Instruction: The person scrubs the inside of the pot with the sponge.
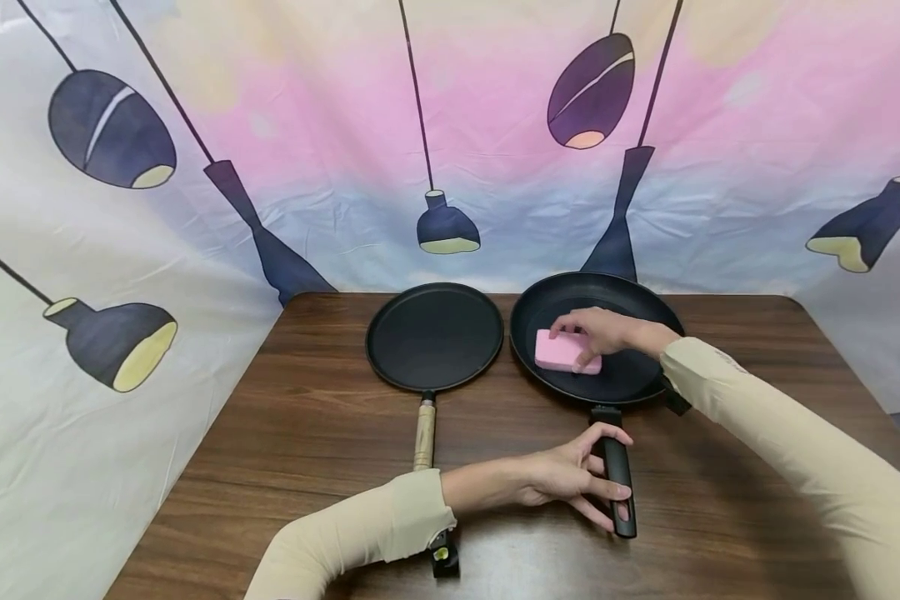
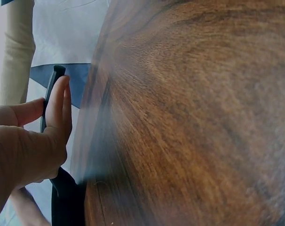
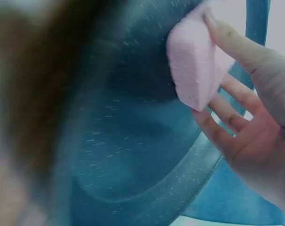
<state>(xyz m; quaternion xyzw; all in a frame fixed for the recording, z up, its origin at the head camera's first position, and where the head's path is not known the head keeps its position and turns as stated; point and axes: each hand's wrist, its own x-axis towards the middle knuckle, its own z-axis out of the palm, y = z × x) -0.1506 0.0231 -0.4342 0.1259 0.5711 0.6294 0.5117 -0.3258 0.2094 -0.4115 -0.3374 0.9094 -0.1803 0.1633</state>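
A deep black frying pan (image 1: 648, 367) stands at the back right of the table, its black handle (image 1: 617, 475) pointing toward me. My left hand (image 1: 562, 477) grips that handle, thumb on one side and fingers on the other, as the left wrist view shows too. Inside the pan, my right hand (image 1: 600, 329) holds a pink sponge (image 1: 562, 350) against the base. In the right wrist view the thumb lies over the sponge (image 3: 192, 61) and the fingers are at its other side. Small light specks dot the pan's inner surface (image 3: 119, 155).
Left of the pan lies a flat round black griddle pan (image 1: 435, 333) with a wooden handle (image 1: 424, 437), partly behind my left forearm. The wooden table (image 1: 322, 417) ends at a cloth backdrop (image 1: 345, 125) printed with lamps. A black wrist device (image 1: 444, 557) hangs below my left sleeve.
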